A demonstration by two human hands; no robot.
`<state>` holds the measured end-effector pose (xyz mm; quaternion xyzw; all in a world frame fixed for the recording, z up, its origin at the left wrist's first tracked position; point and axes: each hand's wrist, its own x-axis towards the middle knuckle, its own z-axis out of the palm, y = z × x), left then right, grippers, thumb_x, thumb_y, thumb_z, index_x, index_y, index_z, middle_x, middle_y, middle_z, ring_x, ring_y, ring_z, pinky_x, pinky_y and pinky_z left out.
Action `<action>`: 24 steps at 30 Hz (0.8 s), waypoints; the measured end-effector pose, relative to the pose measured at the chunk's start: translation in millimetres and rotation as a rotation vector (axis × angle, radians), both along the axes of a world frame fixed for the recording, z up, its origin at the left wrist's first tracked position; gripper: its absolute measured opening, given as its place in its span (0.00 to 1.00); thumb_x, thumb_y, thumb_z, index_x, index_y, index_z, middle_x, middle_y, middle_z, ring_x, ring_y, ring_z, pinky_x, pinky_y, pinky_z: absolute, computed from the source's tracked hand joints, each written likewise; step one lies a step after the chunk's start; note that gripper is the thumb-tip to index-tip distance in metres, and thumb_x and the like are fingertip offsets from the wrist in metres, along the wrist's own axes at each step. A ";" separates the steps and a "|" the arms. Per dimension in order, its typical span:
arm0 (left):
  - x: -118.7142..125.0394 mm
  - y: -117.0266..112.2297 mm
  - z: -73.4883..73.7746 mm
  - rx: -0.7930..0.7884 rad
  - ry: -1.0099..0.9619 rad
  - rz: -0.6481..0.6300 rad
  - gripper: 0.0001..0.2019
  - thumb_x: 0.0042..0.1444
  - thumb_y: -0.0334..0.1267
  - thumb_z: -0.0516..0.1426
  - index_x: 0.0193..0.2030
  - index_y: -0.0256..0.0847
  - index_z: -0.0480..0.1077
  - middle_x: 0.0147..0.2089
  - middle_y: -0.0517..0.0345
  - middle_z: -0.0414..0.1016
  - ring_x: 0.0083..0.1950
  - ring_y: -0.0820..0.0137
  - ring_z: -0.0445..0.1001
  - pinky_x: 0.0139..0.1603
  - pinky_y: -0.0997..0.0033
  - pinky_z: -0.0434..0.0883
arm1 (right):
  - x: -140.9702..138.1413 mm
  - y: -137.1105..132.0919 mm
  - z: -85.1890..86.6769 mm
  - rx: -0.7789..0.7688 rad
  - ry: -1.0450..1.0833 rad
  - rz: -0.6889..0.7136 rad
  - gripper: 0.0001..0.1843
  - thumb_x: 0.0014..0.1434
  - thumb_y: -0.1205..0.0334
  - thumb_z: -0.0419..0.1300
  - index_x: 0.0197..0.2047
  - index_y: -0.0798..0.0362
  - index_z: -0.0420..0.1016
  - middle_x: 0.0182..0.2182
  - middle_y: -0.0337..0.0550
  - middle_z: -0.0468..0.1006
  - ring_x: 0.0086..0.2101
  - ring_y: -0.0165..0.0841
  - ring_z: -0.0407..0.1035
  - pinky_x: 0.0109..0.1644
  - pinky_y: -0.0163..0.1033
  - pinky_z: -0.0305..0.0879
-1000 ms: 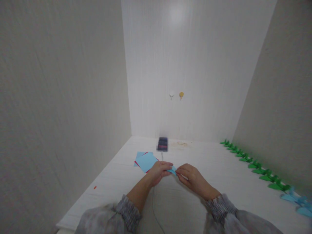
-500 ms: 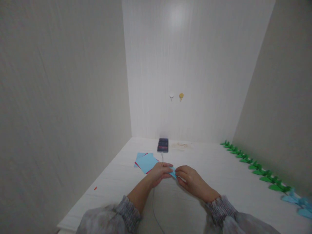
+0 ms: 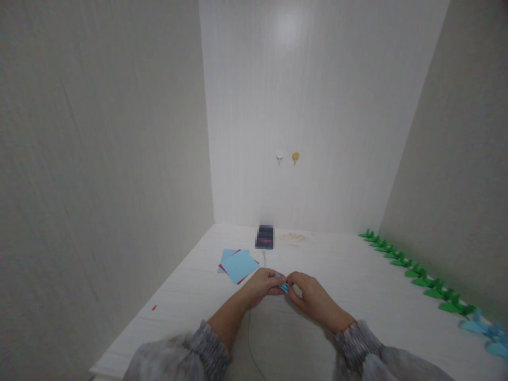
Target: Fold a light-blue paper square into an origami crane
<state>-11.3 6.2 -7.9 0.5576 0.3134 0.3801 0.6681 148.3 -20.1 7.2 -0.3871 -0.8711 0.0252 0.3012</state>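
Observation:
A small folded piece of blue paper [image 3: 284, 287] is held between my two hands above the white table; much of it is hidden by fingers. My left hand [image 3: 264, 286] is closed on its left side, thumb on top. With its fingertips pinched together, my right hand [image 3: 307, 291] grips the right edge of the same paper. Just beyond my left hand lie flat square sheets of blue paper [image 3: 239, 265], with red edges showing beneath.
A blurred dark device [image 3: 265, 237] with a white cable [image 3: 251, 333] stands near the back wall. Green folded paper figures [image 3: 416, 272] line the right side, with blue ones [image 3: 478, 324] nearest me. An orange scrap [image 3: 154, 307] lies left. Two hooks [image 3: 295, 156] are on the wall.
Both hands have shifted slightly down and closer together around the folded paper, and less of it shows now. The right fingertips have drawn into a tighter pinch.

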 end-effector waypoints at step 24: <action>1.3 4.1 -9.9 0.043 0.034 -0.020 0.20 0.30 0.29 0.60 0.36 0.33 0.68 0.30 0.56 0.71 0.30 0.72 0.68 0.38 0.66 0.64 | -2.9 3.0 -1.3 -0.080 0.035 -0.029 0.09 0.49 0.69 0.49 0.34 0.53 0.66 0.30 0.41 0.66 0.33 0.30 0.61 0.35 0.33 0.57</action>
